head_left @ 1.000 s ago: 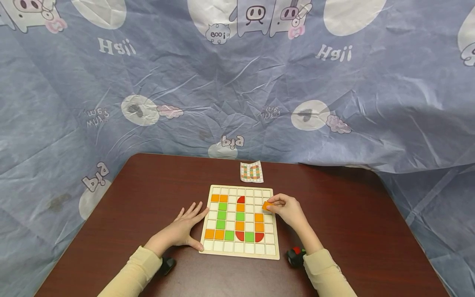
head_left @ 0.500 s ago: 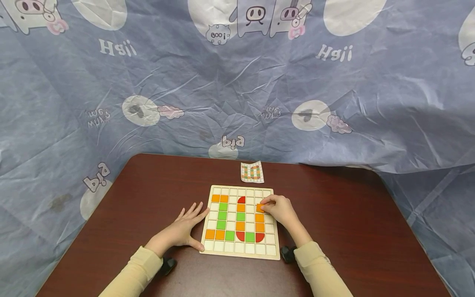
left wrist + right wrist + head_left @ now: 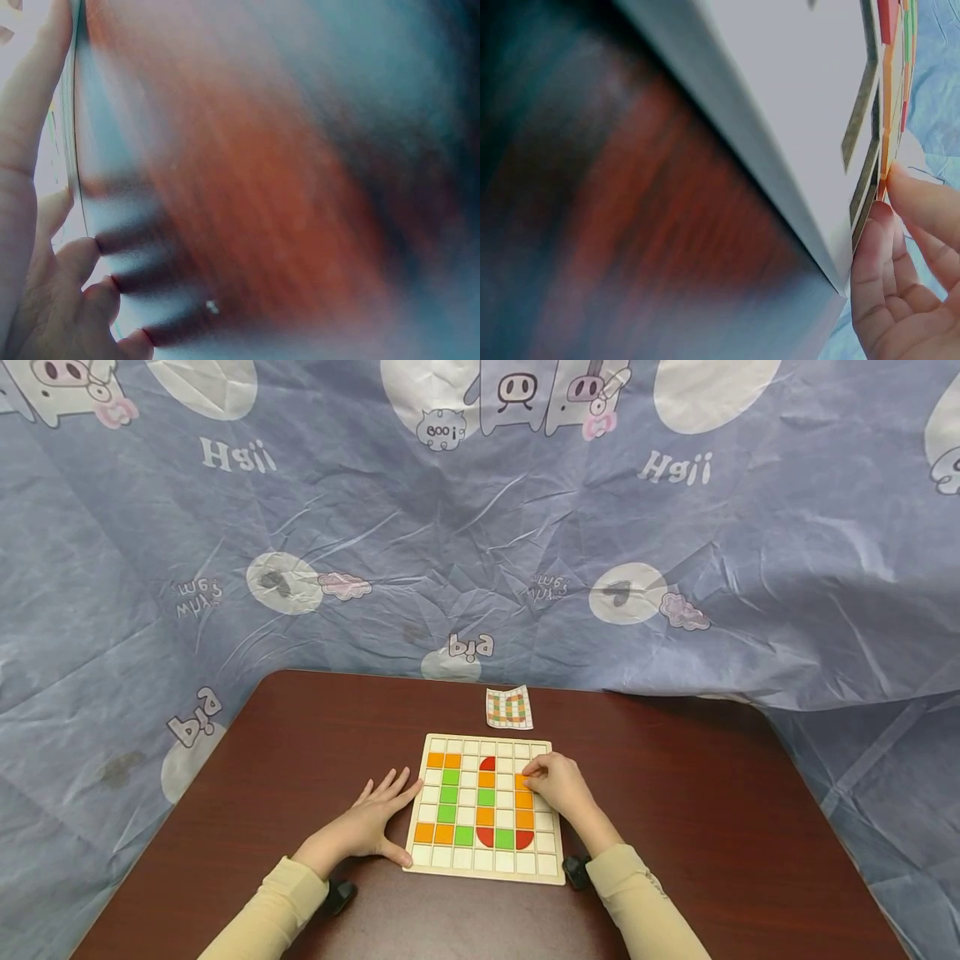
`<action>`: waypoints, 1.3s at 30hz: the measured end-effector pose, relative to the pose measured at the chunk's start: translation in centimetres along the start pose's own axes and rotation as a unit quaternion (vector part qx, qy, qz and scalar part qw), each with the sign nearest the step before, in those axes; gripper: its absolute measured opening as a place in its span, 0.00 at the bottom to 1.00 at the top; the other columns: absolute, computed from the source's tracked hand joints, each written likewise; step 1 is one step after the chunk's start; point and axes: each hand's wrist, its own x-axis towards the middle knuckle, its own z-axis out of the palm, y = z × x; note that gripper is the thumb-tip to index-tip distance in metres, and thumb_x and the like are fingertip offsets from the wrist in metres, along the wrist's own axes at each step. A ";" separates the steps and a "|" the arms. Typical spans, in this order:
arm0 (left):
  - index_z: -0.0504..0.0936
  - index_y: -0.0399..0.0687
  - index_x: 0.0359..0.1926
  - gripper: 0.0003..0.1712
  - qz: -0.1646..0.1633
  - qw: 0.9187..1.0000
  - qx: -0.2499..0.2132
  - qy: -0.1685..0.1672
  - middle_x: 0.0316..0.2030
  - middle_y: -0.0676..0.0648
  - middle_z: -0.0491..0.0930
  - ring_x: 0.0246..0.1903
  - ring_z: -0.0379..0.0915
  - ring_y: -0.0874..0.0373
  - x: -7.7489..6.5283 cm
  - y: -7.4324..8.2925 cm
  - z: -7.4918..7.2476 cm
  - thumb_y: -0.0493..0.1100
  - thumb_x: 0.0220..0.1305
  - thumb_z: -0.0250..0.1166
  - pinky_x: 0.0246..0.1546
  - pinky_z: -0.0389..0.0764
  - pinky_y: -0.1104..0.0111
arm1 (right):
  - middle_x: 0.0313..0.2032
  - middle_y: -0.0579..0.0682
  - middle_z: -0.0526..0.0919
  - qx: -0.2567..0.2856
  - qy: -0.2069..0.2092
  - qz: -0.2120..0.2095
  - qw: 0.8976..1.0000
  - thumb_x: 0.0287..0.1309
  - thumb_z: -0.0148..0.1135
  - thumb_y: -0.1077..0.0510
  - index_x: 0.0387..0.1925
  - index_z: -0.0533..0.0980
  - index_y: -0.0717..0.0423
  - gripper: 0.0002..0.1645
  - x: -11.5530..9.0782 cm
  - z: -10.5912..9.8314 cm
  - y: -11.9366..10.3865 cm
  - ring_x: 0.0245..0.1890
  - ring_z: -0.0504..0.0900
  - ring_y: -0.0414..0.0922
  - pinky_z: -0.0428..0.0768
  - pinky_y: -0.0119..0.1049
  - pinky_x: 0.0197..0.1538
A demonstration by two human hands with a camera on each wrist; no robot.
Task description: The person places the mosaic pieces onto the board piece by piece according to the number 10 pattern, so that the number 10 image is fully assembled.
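A cream board [image 3: 536, 749] with a grid of square recesses lies on the table, bearing orange and green square tiles and red quarter-round ones. With thumb and fingers my right hand [image 3: 558, 783] pinches an orange square tile [image 3: 520, 781] at the top of the right-hand orange column; the fingertips cover its right side. In the right wrist view, the right hand's fingertips [image 3: 897, 178] meet the orange tiles along the board. My left hand [image 3: 366, 827] lies spread flat, thumb at the board's near left corner and index fingertip at its left edge.
A small paper card [image 3: 509, 707] printed with a coloured grid pattern lies behind the board. The dark red-brown table [image 3: 675, 793] extends on both sides. Behind it hangs a creased blue-grey cloth [image 3: 420, 552] with cartoon prints. Black wrist devices sit under both sleeves.
My right hand has carried the orange tile left from the board's right side, to above the orange column, where the tile now lines up with it. The left hand has stayed in place.
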 end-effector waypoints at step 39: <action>0.52 0.48 0.78 0.72 -0.003 1.000 0.004 -0.001 0.77 0.35 0.42 0.77 0.33 0.36 0.2 -0.2 0.1 0.64 0.34 0.79 0.72 0.39 0.36 | 0.43 0.53 0.87 0.093 -0.130 0.004 0.987 0.53 0.73 0.55 0.46 0.81 0.60 0.21 -10.1 -8.3 7.5 0.37 0.84 0.40 0.82 0.28 0.38</action>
